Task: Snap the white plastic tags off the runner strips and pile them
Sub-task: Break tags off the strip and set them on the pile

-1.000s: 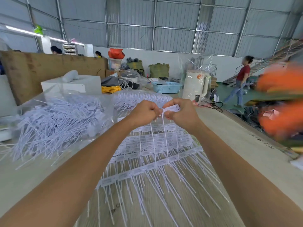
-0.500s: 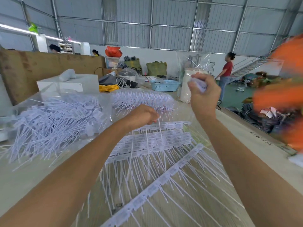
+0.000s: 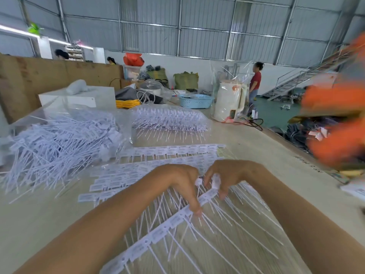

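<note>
1. Hands meet at the centre of the frame, low over the desk (image 3: 276, 159): the left hand (image 3: 177, 180) has its fingers curled down onto a diagonal runner strip (image 3: 158, 232), its fingertips pressing the strip near its upper end.
2. The right hand (image 3: 233, 175) sits just beside the left, fingers bent, pinching a small white tag (image 3: 215, 180) at the strip's top end.
3. That runner strip runs from the lower left of the frame up toward the hands, its thin white tails fanning out across the desk toward the lower right.
4. More runner strips (image 3: 167, 153) lie flat in rows just above the hands, at mid-frame.
5. A large pile of loose tags (image 3: 55, 143) spreads over the left of the frame, partly on clear plastic.
6. A bagged bundle of tags (image 3: 167, 119) sits above centre, beyond the rows.
7. A blue basket (image 3: 195, 100) stands farther back, with a person in a red shirt (image 3: 254, 82) at the upper right.
8. Blurred orange shapes (image 3: 335, 119) fill the right edge; what they are cannot be told.
</note>
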